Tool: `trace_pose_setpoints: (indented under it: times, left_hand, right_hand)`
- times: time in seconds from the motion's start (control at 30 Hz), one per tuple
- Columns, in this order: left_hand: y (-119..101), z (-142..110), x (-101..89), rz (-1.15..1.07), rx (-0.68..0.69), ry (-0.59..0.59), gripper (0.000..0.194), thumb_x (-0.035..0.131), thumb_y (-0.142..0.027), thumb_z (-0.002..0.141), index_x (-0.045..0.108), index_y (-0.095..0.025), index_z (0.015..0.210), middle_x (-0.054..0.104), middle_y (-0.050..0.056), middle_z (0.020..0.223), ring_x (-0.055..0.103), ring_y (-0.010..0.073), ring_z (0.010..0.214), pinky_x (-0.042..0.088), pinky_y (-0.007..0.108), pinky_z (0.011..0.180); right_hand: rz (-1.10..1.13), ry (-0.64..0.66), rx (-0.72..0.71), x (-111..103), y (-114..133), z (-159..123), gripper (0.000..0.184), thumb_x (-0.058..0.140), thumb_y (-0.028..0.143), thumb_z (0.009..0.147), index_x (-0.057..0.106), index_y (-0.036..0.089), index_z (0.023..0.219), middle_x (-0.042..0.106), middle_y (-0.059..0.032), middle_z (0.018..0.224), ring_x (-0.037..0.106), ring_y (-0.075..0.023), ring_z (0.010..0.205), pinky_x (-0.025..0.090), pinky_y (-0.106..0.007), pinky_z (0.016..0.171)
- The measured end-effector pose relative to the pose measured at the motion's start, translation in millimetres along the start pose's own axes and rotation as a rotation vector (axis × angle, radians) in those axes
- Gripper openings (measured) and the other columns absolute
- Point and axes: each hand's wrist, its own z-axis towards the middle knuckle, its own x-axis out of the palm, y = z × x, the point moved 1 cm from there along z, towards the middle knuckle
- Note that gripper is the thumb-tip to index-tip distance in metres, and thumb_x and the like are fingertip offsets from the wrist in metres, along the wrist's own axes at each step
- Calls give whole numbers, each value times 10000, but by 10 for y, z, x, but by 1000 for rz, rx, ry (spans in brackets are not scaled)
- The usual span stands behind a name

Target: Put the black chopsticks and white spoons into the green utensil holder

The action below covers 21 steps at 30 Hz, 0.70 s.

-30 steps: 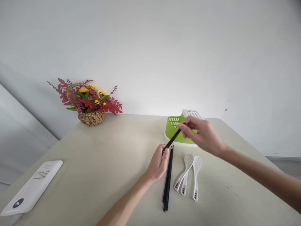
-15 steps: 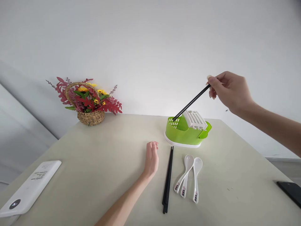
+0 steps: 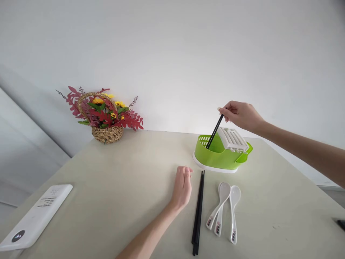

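I see a green cutlery holder [image 3: 215, 158] with a white slotted lid [image 3: 233, 139] tilted over its right part; its open left compartment takes the lower end of one black chopstick [image 3: 215, 132], which leans up to the right. A woven basket [image 3: 107, 133] at the far left holds red leaves and yellow flowers. The pale table [image 3: 121, 187] runs to a plain white wall; on it lie a white device [image 3: 35, 217] at the near left, more black chopsticks [image 3: 198, 212] and three white spoons [image 3: 225, 212] in front of the holder.

My right hand [image 3: 241, 116] has its fingers [image 3: 225, 112] pinched together on the leaning chopstick's top end, above the holder. My left hand [image 3: 183, 187] rests loosely, fingers relaxed and holding nothing, on the table just beside the lying chopsticks.
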Motion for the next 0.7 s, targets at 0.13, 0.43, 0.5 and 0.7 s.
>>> trace_pose_setpoints:
  times: [0.13,0.43,0.5,0.7]
  left_hand:
    - [-15,-5,13,12,5,28,538,242,-623,1079,593,-218,1031,604,83,1089,581,217,1043,437,382,988]
    - [-1,-13,28,43,7,57,516,239,-585,1092,598,-221,1020,604,80,1062,579,219,1008,455,393,967]
    - [-5,-14,29,43,6,62,516,238,-586,1091,597,-222,1021,604,81,1065,579,220,1010,456,393,967]
    - [-28,-14,26,51,-11,73,527,241,-603,1086,602,-226,1013,614,79,1072,583,223,1019,453,390,971]
  right_hand:
    - [-27,19,-4,112,-99,81,420,575,652,934,650,259,805,740,-26,724,652,-207,687,467,-337,646]
    - [-62,89,48,259,-256,201,426,595,645,906,670,252,759,752,-20,735,657,-208,698,459,-333,650]
    - [-62,100,65,282,-279,204,417,596,635,910,675,253,765,759,-18,750,654,-203,688,454,-329,639]
    - [-58,100,80,322,-340,214,448,595,676,897,679,252,781,765,-21,753,630,-191,623,438,-321,579]
